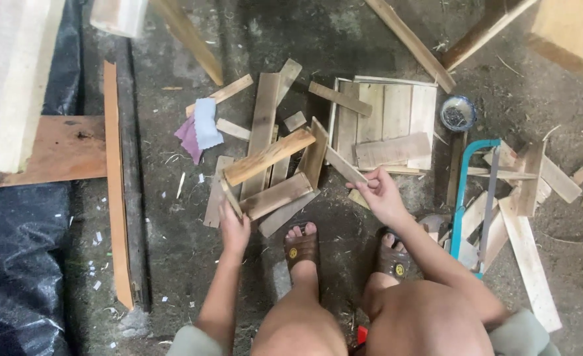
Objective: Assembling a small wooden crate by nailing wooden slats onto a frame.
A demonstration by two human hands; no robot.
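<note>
- The right hand (382,196) pinches one end of a thin wooden strip (344,166) between thumb and fingertips; the strip runs up and to the left from the hand, toward the pile of slats (275,168), above the dirty concrete floor (173,217)
- The left hand (234,227) is closed around the lower end of another narrow slat (227,194), which leans against the left side of the same pile
- Both pieces look like dry, unfinished softwood: I judge them light and stiff, but thin enough to crack or split along the grain if bent
- The surfaces seem rough, so they should not slip, though splinters at the sawn ends are possible; a hold near the end, on the flat faces, seems safest
- The pile is loose and crossed, with one thicker bar (268,157) lying diagonally on top, so pulling one slat may shift the others
- Just behind the pile lies a flat panel of joined boards (397,109) with a loose board (391,150) across it
- To the right of the panel stands a small round tin (458,113), holding what seems to be small nails
- A hacksaw with a blue frame (466,191) lies at the right, among more offcuts
- A folded cloth or paper, pale blue and purple (199,128), lies left of the pile
- Both feet in brown sandals (302,249) rest just below the pile
</note>
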